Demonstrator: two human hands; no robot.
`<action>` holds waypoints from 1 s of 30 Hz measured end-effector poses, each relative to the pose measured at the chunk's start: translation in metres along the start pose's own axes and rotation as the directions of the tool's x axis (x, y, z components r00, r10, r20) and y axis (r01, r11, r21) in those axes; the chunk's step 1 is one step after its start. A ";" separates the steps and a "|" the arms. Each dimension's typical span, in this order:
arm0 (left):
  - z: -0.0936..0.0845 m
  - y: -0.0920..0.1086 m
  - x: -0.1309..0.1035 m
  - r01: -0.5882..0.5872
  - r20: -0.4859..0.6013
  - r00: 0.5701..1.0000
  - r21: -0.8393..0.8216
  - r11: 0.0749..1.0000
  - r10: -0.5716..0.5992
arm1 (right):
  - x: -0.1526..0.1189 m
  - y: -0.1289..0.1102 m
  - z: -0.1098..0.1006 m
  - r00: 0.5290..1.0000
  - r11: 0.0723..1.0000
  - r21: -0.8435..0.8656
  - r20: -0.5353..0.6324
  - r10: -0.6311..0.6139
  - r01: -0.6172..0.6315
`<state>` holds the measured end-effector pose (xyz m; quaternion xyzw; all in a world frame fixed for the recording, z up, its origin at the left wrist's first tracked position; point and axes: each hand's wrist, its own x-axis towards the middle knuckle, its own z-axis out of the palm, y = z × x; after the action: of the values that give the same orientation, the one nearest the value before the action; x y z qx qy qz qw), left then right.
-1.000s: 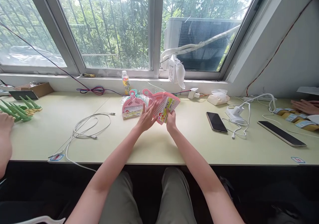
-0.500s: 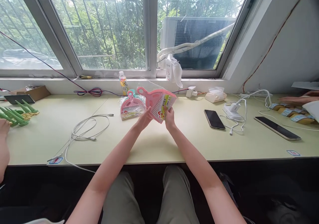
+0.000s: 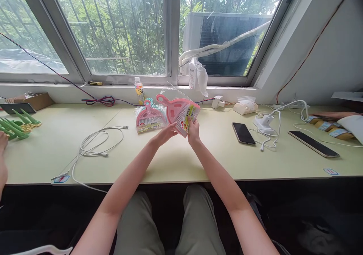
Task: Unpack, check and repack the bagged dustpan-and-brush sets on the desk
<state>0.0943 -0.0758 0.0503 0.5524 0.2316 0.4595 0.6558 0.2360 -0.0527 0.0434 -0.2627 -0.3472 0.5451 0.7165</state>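
Note:
A pink dustpan and brush set (image 3: 176,111), in clear plastic with a printed label, is held tilted above the table, its handle up to the left. My right hand (image 3: 194,129) grips its lower right side, thumb on the label. At the lower left edge, the fingers of my left hand (image 3: 167,132) are closed on the same set. Just left and behind lies a stack of packed dustpan sets (image 3: 149,118), pink on top with teal showing behind.
A coiled white cable (image 3: 93,143) lies left on the table (image 3: 176,164). To the right are a phone (image 3: 243,133), a charger block (image 3: 265,125), a second phone (image 3: 313,143) and a tissue pack (image 3: 245,105). A bottle (image 3: 139,90) stands at the back. Other people's hands show at both sides.
The view has tilted slightly, so everything sits a little higher. My left hand has shifted slightly right along the set's lower edge; the set stays nearly in place.

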 end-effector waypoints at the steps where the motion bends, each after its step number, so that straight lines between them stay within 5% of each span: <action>1: 0.004 -0.004 0.001 0.012 0.023 1.000 0.007 1.000 -0.012 | 0.000 0.002 0.000 0.999 1.000 -0.002 -0.032 -0.001 0.001; 4: 0.017 -0.010 0.004 -0.075 -0.069 0.995 0.008 0.997 0.076 | -0.001 0.006 0.000 0.995 0.999 -0.033 -0.095 -0.028 0.025; 9: 0.025 -0.007 0.004 -0.264 -0.246 0.922 0.163 0.951 0.298 | -0.006 0.015 0.003 0.979 0.994 -0.095 -0.190 -0.075 0.058; 16: 0.009 -0.020 0.010 -0.272 -0.300 0.882 0.305 0.913 0.363 | -0.001 0.011 0.001 0.962 0.993 -0.110 -0.273 -0.001 -0.030; 23: -0.005 -0.018 0.014 -0.302 -0.233 0.884 0.377 0.876 0.405 | 0.021 -0.009 -0.019 0.984 1.000 0.013 -0.176 0.030 -0.028; 30: -0.006 -0.019 0.012 -0.288 -0.170 0.909 0.403 0.869 0.380 | 0.032 -0.009 -0.030 0.965 0.996 0.044 -0.247 0.090 -0.082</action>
<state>0.1014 -0.0619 0.0329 0.6366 0.2926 0.5794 0.4165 0.2701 -0.0238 0.0389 -0.3315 -0.2339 0.5443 0.7343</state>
